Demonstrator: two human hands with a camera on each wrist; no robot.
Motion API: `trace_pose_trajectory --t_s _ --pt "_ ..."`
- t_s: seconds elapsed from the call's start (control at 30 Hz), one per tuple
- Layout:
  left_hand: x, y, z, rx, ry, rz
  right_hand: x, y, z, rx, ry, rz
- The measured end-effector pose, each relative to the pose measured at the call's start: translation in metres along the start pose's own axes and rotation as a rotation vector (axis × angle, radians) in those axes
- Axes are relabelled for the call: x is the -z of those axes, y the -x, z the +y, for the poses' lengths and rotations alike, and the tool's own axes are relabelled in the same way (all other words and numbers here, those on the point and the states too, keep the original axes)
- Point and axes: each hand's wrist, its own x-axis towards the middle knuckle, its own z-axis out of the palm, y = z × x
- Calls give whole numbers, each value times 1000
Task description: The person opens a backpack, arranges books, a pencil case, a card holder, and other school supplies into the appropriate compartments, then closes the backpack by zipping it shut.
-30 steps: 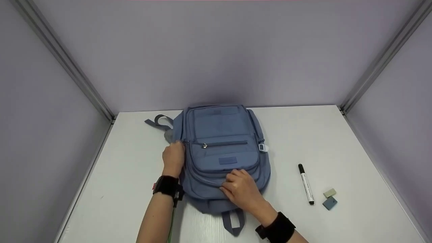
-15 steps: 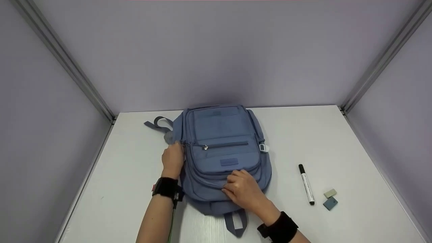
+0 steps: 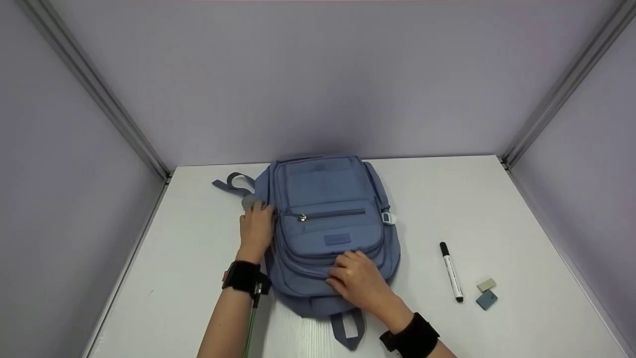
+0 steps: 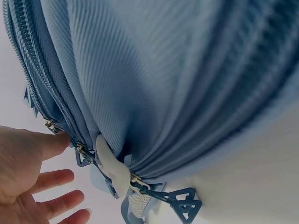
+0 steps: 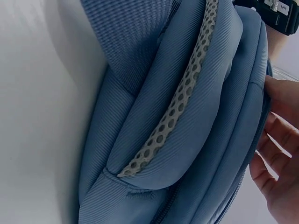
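A blue backpack [image 3: 325,184] lies front side up on the white table, its top loop [image 3: 349,330] toward me. By its left side is my left hand [image 3: 257,226], fingers loosely extended. In the left wrist view, the left hand's [image 4: 28,172] thumb tip is right at a zipper slider [image 4: 83,151], with the other fingers spread apart. Another slider with a triangular pull [image 4: 182,200] hangs nearby. My right hand [image 3: 358,278] grips the zippered edge below the front pocket. In the right wrist view, the right hand's [image 5: 282,135] thumb and fingers pinch that edge.
To the right of the backpack lies a black-and-white marker [image 3: 451,273]. Beside it are a small beige block [image 3: 486,284] and a blue-grey block [image 3: 486,300]. A dark strap [image 3: 231,183] trails off the backpack's left side. Grey panels [image 3: 318,79] enclose the table.
My left hand has loosened from a closed grip at the backpack's left side, its fingers now extended. The backpack shifted slightly right and toward me earlier; my right hand keeps its grip.
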Motion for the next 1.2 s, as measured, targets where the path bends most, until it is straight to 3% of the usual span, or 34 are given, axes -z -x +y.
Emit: trace_pose_trajectory --t_s 0.17,0.37,0.63,0.8,1.2 --pt "0 1 0 1 -2 -21 0 1 2 -16 -43 -2" --pt "2 5 -1 -16 18 44 1 2 3 -49 -5 -21" --pt "6 12 4 37 137 66 3 5 5 -113 57 -256" --pt "3 15 7 23 163 83 1 6 5 -134 92 -352" --pt "-3 14 10 18 145 91 -2 5 3 -165 106 -350"
